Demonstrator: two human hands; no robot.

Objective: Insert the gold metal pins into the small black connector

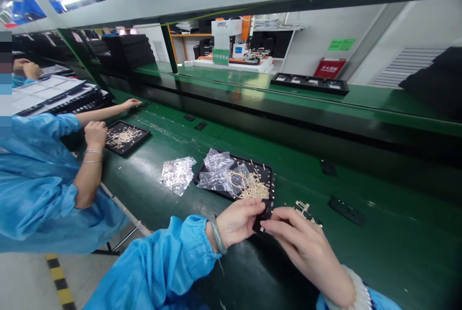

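Observation:
My left hand (238, 221) is closed around a small flat black part (266, 211), held up over the near side of the green bench. My right hand (306, 242) has its thumb and fingers pinched at the lower end of that part, where a tiny pale spot shows. What those fingertips hold is too small to make out. Just beyond my hands is a black tray (271, 175) with a heap of small cream-coloured strips (257, 187) and crumpled clear plastic bags (218, 170). By my right hand lie some loose pale pieces (302, 207) on the bench.
Flat black parts (346, 210) lie along the green bench (397, 252). A filled clear bag (176, 174) is left of my tray. At left, a co-worker in a blue sleeve reaches over another black tray (142, 140). A raised ledge holds a compartmented tray (309, 83).

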